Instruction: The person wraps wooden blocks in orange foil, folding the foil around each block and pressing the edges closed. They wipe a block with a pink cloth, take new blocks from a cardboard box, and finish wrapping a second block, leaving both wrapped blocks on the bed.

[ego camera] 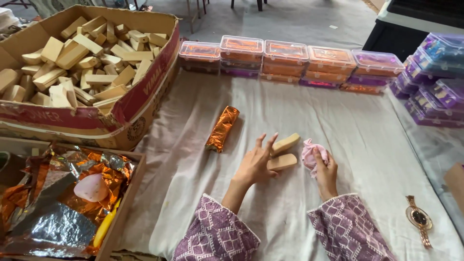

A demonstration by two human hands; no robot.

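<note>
Head view showed two pale wooden blocks lying on the white cloth near the middle of the table, one just above the other, both angled slightly. The left hand rested against their left ends with its fingers spread and loose, touching the lower block at the thumb but closing around nothing. Just to the right of the blocks, the right hand was clenched on a crumpled pink rag, which bulged out of the fist toward the blocks. Both wrists wore purple patterned sleeves. To the left of the hands lay an orange foil-wrapped bar, well apart from the blocks. Farther left stood a large cardboard box heaped with more bare wooden blocks, and below it a shallow carton of crinkled orange and silver foil sheets with a pink pad on top. Along the far edge of the cloth ran a row of clear lidded plastic cases, orange and purple, with more purple ones stacked at the right. A wristwatch lay on the cloth near the right sleeve.
</note>
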